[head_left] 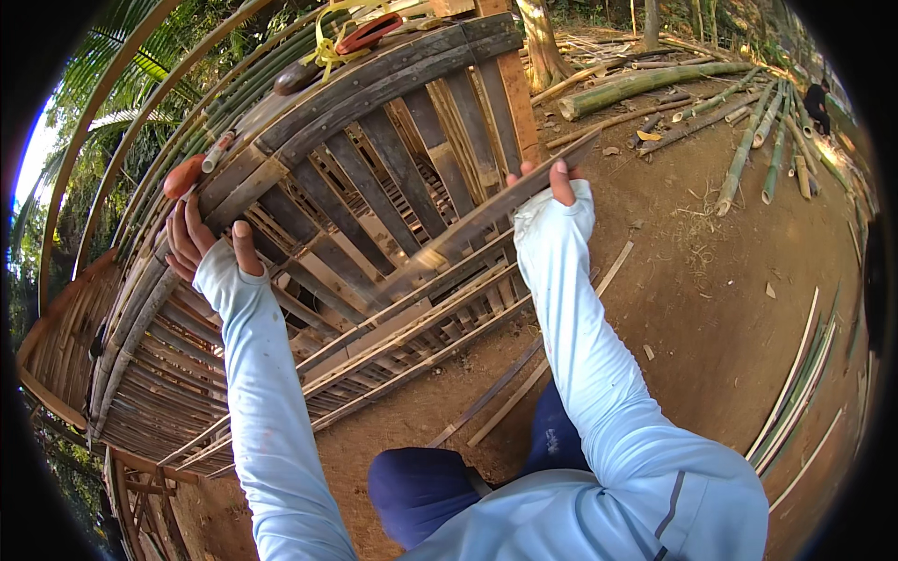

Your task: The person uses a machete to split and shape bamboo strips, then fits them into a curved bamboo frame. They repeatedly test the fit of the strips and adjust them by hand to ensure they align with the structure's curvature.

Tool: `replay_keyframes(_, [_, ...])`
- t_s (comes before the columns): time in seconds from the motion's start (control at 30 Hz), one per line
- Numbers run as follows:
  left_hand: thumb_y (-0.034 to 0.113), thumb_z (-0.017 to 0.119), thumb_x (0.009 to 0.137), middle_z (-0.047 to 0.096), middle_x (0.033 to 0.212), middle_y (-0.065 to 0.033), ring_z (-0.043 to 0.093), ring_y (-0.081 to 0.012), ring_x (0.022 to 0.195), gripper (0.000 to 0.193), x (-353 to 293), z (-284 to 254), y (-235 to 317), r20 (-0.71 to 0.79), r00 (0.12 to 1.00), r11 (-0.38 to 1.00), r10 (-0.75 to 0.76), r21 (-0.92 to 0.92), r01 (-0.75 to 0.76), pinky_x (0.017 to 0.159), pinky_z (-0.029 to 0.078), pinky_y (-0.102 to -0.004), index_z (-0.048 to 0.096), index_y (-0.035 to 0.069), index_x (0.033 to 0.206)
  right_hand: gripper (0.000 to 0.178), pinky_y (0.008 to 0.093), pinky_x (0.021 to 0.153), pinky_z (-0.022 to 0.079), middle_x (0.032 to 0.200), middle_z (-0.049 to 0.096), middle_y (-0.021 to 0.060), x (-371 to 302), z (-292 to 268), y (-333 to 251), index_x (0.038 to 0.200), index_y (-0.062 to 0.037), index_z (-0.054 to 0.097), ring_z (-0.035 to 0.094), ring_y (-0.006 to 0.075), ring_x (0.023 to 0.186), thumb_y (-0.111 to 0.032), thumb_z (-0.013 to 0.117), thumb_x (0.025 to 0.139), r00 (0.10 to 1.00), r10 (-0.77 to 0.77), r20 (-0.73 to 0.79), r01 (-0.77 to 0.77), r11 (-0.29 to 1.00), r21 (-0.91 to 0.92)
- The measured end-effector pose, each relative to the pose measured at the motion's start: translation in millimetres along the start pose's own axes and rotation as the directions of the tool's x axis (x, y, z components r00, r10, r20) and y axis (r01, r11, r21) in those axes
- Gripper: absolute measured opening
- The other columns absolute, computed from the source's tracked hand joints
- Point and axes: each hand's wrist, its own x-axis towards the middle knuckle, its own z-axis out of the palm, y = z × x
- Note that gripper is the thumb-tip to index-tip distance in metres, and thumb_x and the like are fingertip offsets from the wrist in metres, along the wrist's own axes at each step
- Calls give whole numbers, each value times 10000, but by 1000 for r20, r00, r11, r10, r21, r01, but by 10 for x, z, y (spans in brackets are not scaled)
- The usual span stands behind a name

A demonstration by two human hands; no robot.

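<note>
My right hand (552,187) grips one end of a long dark bamboo slat (491,213), thumb on top and fingers behind it. The slat slants down to the left over a slatted bamboo frame (402,178), and its lower end is smeared by motion. At the frame's left corner, my left hand (210,245) has its fingers stretched up against the bamboo edge, thumb apart. Just beyond those fingertips lies an orange-red rounded object (182,177), its kind unclear. On the frame's far edge rest a red-and-black tool (369,34) and a yellow ribbon (323,47).
Cut green bamboo poles (655,89) lie on the dirt at the far right. Thin strips (795,393) are on the ground at right. A curved slatted piece (65,337) stands at left. Below the frame, loose slats (505,402) lie near my knees. A person in dark clothes (817,107) is far off.
</note>
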Motion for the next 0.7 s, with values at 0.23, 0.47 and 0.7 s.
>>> replay_keyframes(0.23, [741,547,813,339,1516,-113,228,-306,1452,943,11,-25,96,-31,998,999,46,2,-46,1163,69,-547,352,114,1489,500,280,561,503,951,611,89,163,272,-137,1295,-28,517,606,143,653,-164,748,874,882,45,469,369,554,-747])
replay_keyframes(0.47, [919,580,593,371,1467,-102,249,-310,1435,1212,10,-53,113,-24,999,997,33,66,-31,1145,84,-588,356,109,1467,495,333,819,492,1078,633,113,46,767,247,1253,-102,636,630,240,902,-83,803,787,438,164,884,867,183,-463])
replay_keyframes(0.7, [950,627,460,366,1462,-89,238,-305,1440,1310,-4,-9,157,-52,999,996,-6,85,10,1153,65,-596,359,124,1442,504,387,837,501,1086,647,126,-51,1086,723,1323,-167,605,630,296,932,-219,764,848,284,264,922,958,-31,-287])
